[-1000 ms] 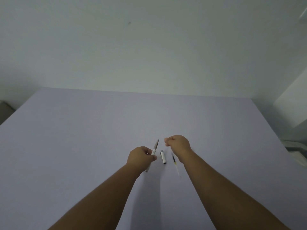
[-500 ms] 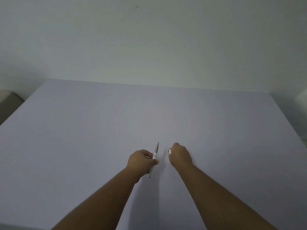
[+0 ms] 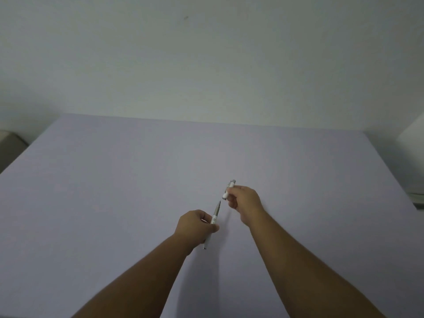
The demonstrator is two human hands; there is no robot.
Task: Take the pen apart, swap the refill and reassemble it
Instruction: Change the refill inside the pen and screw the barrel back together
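My left hand (image 3: 196, 227) grips a slim white and silver pen body (image 3: 214, 216) near its middle, with the grey tip pointing up and away from me. My right hand (image 3: 244, 201) pinches a short white pen cap (image 3: 229, 190) between thumb and fingers, held just beyond and to the right of the pen's tip. The cap's open end faces the tip with a small gap between them. The old refill seen earlier on the table is hidden, likely behind my right forearm.
A pale lilac table (image 3: 114, 191) fills the lower view, ending at a plain wall. A grey object (image 3: 9, 143) sits off its left edge and white items (image 3: 413, 138) stand off its right.
My right hand picked the cap up from the table and lifted it up to the pen's tip. My left hand stayed holding the pen body, tilted slightly toward the right.
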